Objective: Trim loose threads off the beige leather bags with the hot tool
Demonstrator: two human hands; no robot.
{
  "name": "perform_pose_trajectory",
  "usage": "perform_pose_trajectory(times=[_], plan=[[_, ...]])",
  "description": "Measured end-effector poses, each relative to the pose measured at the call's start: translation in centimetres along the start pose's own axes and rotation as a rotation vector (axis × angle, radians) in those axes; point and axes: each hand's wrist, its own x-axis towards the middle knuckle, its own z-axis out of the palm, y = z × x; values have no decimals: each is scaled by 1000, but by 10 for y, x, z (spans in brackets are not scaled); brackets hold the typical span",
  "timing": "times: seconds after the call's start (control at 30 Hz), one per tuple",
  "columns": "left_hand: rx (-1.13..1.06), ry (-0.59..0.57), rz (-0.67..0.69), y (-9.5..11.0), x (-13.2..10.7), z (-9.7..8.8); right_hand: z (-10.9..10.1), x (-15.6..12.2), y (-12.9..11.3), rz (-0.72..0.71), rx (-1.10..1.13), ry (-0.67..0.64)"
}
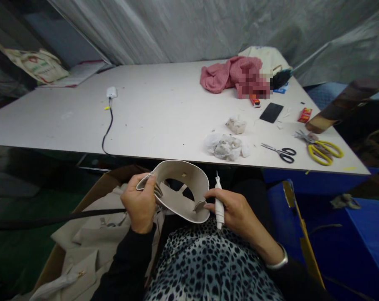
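Note:
My left hand (141,202) is closed on the left end of a curved beige leather piece (185,190), held over my lap below the table edge. My right hand (235,211) pinches the right end of the same piece and also holds a slim white pen-like tool (219,205), its tip pointing up. The piece bends into an open loop with a small metal fitting on its inside.
The white table (164,121) carries black scissors (280,152), yellow-handled scissors (321,148), crumpled white wrappings (227,146), a black phone (271,112), a pink cloth (230,75) and a white charger with cable (111,94). A cardboard box (92,234) of beige pieces sits at my left; blue bins (334,234) at my right.

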Motion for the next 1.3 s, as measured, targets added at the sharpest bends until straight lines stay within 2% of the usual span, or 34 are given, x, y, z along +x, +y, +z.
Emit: perform_pose_trajectory(times=[0.07, 0.23, 0.37, 0.5, 0.73, 1.0, 1.17, 1.3], plan=[[-1, -24, -12, -1, -2, -6, 5, 3, 0, 14, -49, -28], [40, -41, -20, 2, -8, -18, 11, 11, -4, 31, -102, 6], [96, -37, -4, -1, -10, -21, 16, 17, -10, 86, -207, -93], [81, -65, -35, -7, -11, -25, 28, 23, -11, 138, -236, -95], [73, -139, -152, -15, -15, -38, 39, 27, -3, 166, -49, -12], [-70, -1, -309, -22, -23, -43, 47, 22, 3, 301, 117, 136], [-107, 69, -332, -16, -27, -46, 53, 21, 3, 384, 293, 191], [-138, 67, -346, -16, -29, -50, 52, 19, -1, 424, 389, 218]])
